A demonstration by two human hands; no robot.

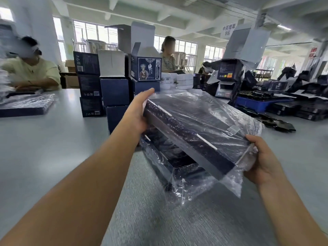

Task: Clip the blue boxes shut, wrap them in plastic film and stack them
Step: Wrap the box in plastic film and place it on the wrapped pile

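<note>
The wrapped box (195, 125) was held by the left grip (140, 110) and right grip (262, 162); it could be dropped if loose film (230, 183) slipped.

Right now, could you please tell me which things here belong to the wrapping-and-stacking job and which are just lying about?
Job in hand: wrapped blue box, held by the left hand and right hand; second wrapped box under it on the table.
Lying about: small carton stacks; white jars; blue crate.
</note>
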